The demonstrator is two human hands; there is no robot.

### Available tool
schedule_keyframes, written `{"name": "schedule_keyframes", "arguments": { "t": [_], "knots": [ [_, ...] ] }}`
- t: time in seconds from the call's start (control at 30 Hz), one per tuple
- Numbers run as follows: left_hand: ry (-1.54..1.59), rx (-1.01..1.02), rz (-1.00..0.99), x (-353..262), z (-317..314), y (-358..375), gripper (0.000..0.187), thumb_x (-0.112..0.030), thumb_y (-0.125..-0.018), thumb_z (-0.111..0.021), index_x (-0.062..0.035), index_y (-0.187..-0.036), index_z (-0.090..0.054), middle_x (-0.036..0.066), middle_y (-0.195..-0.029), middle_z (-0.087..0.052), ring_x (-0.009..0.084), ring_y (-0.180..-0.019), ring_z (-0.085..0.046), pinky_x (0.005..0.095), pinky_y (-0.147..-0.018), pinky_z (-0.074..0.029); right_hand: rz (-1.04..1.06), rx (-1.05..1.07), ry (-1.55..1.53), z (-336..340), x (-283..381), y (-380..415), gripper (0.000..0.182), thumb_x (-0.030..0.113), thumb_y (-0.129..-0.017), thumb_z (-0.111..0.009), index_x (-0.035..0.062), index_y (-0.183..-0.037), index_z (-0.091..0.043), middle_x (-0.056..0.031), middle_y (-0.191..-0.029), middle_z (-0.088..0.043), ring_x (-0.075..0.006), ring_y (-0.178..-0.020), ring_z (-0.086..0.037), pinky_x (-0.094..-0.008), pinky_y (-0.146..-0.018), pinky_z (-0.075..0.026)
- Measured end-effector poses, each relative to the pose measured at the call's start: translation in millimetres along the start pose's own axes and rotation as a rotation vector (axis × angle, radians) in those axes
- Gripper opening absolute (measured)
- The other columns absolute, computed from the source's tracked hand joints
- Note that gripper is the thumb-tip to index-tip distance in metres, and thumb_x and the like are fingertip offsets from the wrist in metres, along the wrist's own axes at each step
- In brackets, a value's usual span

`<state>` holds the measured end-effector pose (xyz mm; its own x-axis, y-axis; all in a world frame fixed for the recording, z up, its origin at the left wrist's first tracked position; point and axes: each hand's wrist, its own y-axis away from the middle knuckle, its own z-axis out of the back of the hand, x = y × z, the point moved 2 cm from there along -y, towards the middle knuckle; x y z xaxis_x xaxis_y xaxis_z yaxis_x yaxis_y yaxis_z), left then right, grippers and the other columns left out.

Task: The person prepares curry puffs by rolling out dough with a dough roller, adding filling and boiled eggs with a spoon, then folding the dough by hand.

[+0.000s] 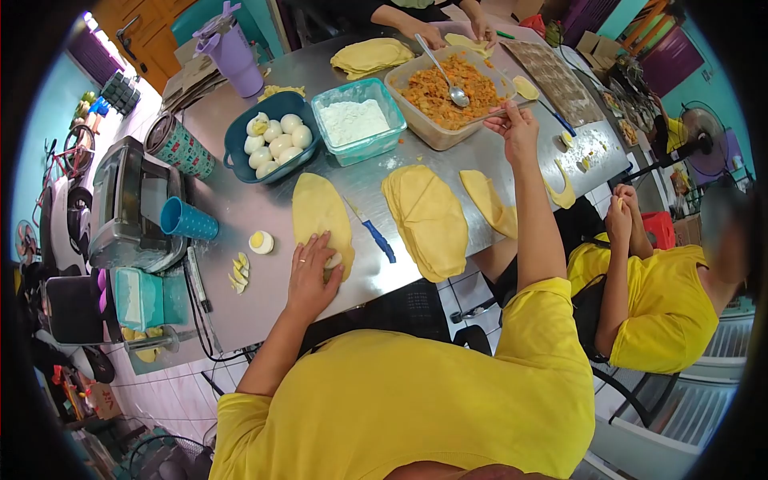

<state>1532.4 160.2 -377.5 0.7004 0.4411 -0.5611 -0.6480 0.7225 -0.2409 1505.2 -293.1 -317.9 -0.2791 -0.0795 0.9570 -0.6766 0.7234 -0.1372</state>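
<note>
Left grip (313,268), fingers part-spread, lay over egg (334,260) on dough (322,204) near tabletop (240,196) edge, seemingly steadying both; whether clasped, cannot tell. Right grip (516,132) pinched thin handle (481,119) at food tub (436,136), apparently set within easy reach.

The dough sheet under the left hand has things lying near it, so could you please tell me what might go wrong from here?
The knife lies right beside the dough sheet, so the left hand might brush its blade. The dough stack sits close to the edge of the table and could get knocked off.
</note>
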Motion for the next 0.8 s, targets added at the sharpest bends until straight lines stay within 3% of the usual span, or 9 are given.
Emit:
{"name": "schedule_keyframes", "arguments": {
  "t": [0.17,0.4,0.47,0.57,0.7,0.8],
  "knots": [
    [-0.014,-0.01,-0.025,3,0,1,0.026,-0.017,-0.081,-0.063,-0.0043,-0.102,-0.055,0.015,-0.134,-0.047,0.0347,-0.127,-0.04,0.0485,-0.106,-0.026,-0.046,-0.22,-0.178,11,-12,-5,0.017,0.017,-0.095,-0.048,0.0,-0.092,-0.046,-0.0178,-0.081,-0.061,-0.0218,-0.062,-0.063,-0.0358,-0.06,-0.059],
    [0.022,-0.022,-0.039,5,0,5,0.036,-0.02,-0.08,-0.065,-0.0041,-0.11,-0.054,0.015,-0.134,-0.047,0.0347,-0.127,-0.04,0.0479,-0.107,-0.025,0.075,-0.199,-0.161,1,-6,4,0.019,0.019,-0.095,-0.049,-0.0003,-0.094,-0.048,-0.0162,-0.083,-0.061,-0.0214,-0.065,-0.063,-0.0343,-0.062,-0.058],
    [0.021,-0.01,-0.03,6,0,5,0.039,-0.02,-0.08,-0.066,-0.0042,-0.113,-0.052,0.015,-0.135,-0.046,0.035,-0.128,-0.038,0.0478,-0.107,-0.024,0.069,-0.014,-0.019,-6,-2,9,0.022,0.021,-0.094,-0.052,-0.0006,-0.097,-0.05,-0.0152,-0.086,-0.062,-0.0202,-0.067,-0.063,-0.0323,-0.064,-0.058],
    [0.016,0.002,-0.028,6,0,5,0.044,-0.019,-0.078,-0.067,-0.0039,-0.117,-0.05,0.016,-0.136,-0.045,0.0355,-0.129,-0.037,0.0477,-0.108,-0.023,0.044,0.037,0.038,-6,0,12,0.023,0.022,-0.094,-0.053,-0.0005,-0.098,-0.051,-0.0146,-0.089,-0.063,-0.0193,-0.067,-0.063,-0.0315,-0.065,-0.058],
    [-0.007,0.014,-0.034,5,3,4,0.049,-0.025,-0.08,-0.067,-0.0014,-0.12,-0.051,0.016,-0.134,-0.046,0.0338,-0.128,-0.038,0.0467,-0.108,-0.024,0.027,0.02,0.057,-3,0,3,0.021,0.02,-0.094,-0.052,-0.0006,-0.097,-0.05,-0.0152,-0.088,-0.063,-0.0204,-0.067,-0.063,-0.0331,-0.064,-0.058],
    [-0.004,-0.004,-0.037,7,1,4,0.051,-0.025,-0.079,-0.067,-0.0009,-0.121,-0.05,0.016,-0.133,-0.047,0.0336,-0.127,-0.039,0.0462,-0.107,-0.025,0.029,-0.113,-0.059,3,-4,-4,0.019,0.017,-0.095,-0.05,-0.0012,-0.097,-0.049,-0.0164,-0.087,-0.062,-0.0217,-0.066,-0.063,-0.0368,-0.064,-0.058]
  ]
}}
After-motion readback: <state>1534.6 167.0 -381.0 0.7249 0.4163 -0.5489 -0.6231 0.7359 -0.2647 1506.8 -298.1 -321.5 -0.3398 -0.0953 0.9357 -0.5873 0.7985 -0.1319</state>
